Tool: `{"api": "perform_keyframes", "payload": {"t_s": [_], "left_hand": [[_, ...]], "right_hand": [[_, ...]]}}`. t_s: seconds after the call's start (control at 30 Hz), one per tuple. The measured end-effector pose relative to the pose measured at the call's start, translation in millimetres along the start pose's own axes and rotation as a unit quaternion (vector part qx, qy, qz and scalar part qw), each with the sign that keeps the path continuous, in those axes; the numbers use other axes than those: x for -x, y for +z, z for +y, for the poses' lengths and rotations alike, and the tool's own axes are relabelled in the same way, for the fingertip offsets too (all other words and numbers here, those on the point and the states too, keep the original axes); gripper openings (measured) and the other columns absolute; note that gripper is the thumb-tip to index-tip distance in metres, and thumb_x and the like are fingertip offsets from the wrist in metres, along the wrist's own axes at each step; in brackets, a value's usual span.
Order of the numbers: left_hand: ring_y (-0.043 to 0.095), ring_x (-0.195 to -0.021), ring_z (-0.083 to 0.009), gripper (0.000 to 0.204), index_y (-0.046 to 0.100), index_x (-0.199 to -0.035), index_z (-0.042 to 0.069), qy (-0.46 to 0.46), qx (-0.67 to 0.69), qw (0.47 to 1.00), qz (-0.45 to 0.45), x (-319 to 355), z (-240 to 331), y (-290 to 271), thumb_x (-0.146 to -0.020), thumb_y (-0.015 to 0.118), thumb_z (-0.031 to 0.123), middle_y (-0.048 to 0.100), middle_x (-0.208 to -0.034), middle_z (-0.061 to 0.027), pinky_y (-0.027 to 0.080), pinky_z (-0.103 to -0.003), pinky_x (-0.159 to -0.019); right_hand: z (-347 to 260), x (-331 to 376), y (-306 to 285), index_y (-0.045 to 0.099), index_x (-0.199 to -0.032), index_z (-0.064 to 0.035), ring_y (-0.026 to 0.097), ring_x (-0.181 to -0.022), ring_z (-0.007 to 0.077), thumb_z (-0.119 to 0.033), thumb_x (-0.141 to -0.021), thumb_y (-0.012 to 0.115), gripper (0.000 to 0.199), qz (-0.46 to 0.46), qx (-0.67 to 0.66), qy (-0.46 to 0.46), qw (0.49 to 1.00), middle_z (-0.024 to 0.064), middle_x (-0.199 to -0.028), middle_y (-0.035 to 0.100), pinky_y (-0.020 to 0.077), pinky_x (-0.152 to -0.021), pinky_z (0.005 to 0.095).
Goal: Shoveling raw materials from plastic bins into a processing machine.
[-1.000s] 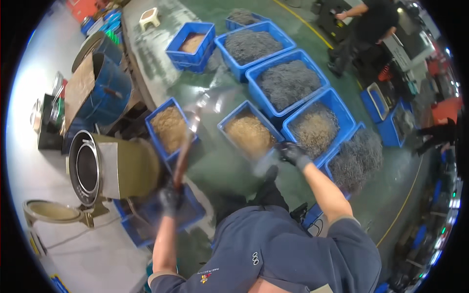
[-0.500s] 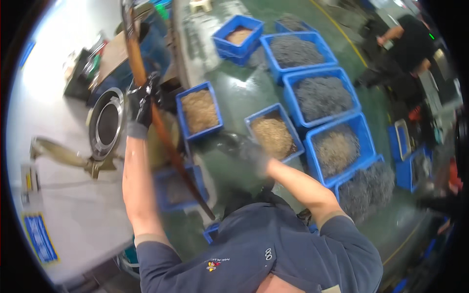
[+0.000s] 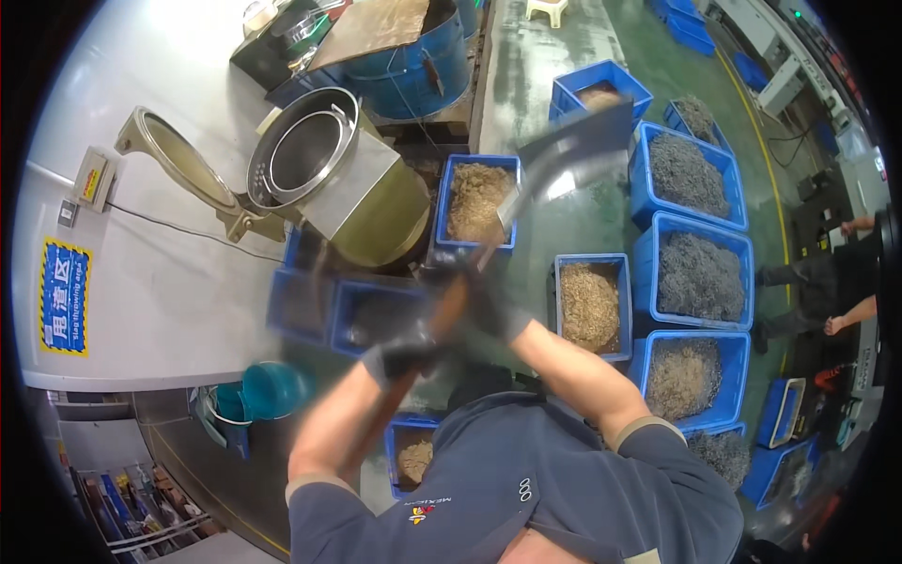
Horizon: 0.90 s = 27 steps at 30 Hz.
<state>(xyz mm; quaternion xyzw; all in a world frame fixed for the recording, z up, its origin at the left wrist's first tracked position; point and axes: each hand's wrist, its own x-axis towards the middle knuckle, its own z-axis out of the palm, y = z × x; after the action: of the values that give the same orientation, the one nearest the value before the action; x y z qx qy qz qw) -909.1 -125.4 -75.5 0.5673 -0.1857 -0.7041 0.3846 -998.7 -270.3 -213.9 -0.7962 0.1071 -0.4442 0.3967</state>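
Both my hands, in black gloves with grey cuffs, are closed round the wooden handle of a shovel (image 3: 578, 150). My left hand (image 3: 406, 355) grips lower on the handle, closer to my body. Further up it, my right hand (image 3: 474, 299) is wrapped near the blade end. Motion smears the hands and the tool. The grey blade is raised and points away to the upper right, above the green floor. Beneath the shovel's neck stands a blue crate of tan shavings (image 3: 477, 202). A second crate of tan shavings (image 3: 589, 305) lies to the right of my right hand.
At left stands a round drum machine (image 3: 381, 211) with its lid (image 3: 178, 155) swung up. Large blue bins of grey shavings (image 3: 693, 273) line the right. Behind are a blue barrel (image 3: 404, 75) and a white stool (image 3: 547, 9). Another person (image 3: 832, 277) is at far right.
The shovel swung from upright at my left to slanting across in front, blade now to the upper right. My right hand, earlier off the handle, now grips it. My view turned left.
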Motion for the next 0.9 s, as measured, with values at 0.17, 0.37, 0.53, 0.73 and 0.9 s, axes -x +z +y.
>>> {"api": "perform_keyframes", "payload": {"t_s": [0.17, 0.37, 0.53, 0.73, 0.9], "left_hand": [[0.048, -0.048, -0.0096, 0.027, 0.066, -0.102, 0.008, -0.124, 0.020, 0.992, 0.004, -8.2, -67.3, -55.9, -0.084, 0.073, 0.026, 0.051, -0.063, 0.0011, 0.038, -0.025, -0.042], [0.052, -0.052, -0.0114, 0.033, 0.061, -0.113, 0.006, -0.208, 0.094, 0.970, 0.085, 46.4, -105.1, -81.7, -0.089, 0.067, 0.028, 0.054, -0.067, -0.0015, 0.042, -0.027, -0.046], [0.055, -0.050, -0.0142, 0.036, 0.063, -0.103, 0.003, -0.300, 0.167, 0.932, 0.116, 64.0, -68.4, -68.7, -0.086, 0.071, 0.034, 0.055, -0.063, -0.0055, 0.043, -0.026, -0.043], [0.054, -0.051, -0.0145, 0.033, 0.066, -0.111, 0.003, -0.427, 0.239, 0.865, 0.112, -0.5, 11.6, -79.6, -0.091, 0.065, 0.030, 0.055, -0.067, -0.0048, 0.046, -0.027, -0.044], [0.049, -0.051, -0.0135, 0.036, 0.060, -0.116, 0.001, -0.418, 0.340, 0.835, 0.113, -63.6, 53.7, -96.6, -0.089, 0.062, 0.025, 0.052, -0.067, -0.0056, 0.044, -0.026, -0.046]], "right_hand": [[41.4, 78.8, 92.1, 0.056, -0.087, -0.0062, 0.063, -0.069, 0.0263, -0.036, -0.088, 0.069, 0.032, 0.033, -0.591, 0.529, 0.608, 0.0091, -0.077, 0.061, 0.0543, -0.067, 0.0429], [139.5, 79.1, 115.0, 0.055, -0.082, -0.0070, 0.058, -0.050, 0.0257, -0.029, -0.090, 0.067, 0.026, 0.192, -0.390, 0.738, 0.517, 0.0088, -0.063, 0.057, 0.0522, -0.050, 0.0417], [147.1, 79.0, 141.4, 0.054, -0.086, -0.0074, 0.054, -0.052, 0.0262, -0.020, -0.095, 0.053, 0.015, 0.141, -0.352, 0.803, 0.460, 0.0088, -0.064, 0.053, 0.0521, -0.053, 0.0410], [231.5, 165.8, 199.9, 0.056, -0.096, -0.0054, 0.059, -0.063, 0.0300, -0.009, -0.090, 0.057, 0.007, 0.110, -0.423, 0.858, 0.271, 0.0104, -0.072, 0.056, 0.0532, -0.061, 0.0472], [235.1, 156.1, 217.6, 0.057, -0.103, -0.0039, 0.060, -0.065, 0.0314, -0.011, -0.092, 0.057, 0.013, 0.081, -0.350, 0.851, 0.383, 0.0124, -0.078, 0.061, 0.0539, -0.061, 0.0480]]}}
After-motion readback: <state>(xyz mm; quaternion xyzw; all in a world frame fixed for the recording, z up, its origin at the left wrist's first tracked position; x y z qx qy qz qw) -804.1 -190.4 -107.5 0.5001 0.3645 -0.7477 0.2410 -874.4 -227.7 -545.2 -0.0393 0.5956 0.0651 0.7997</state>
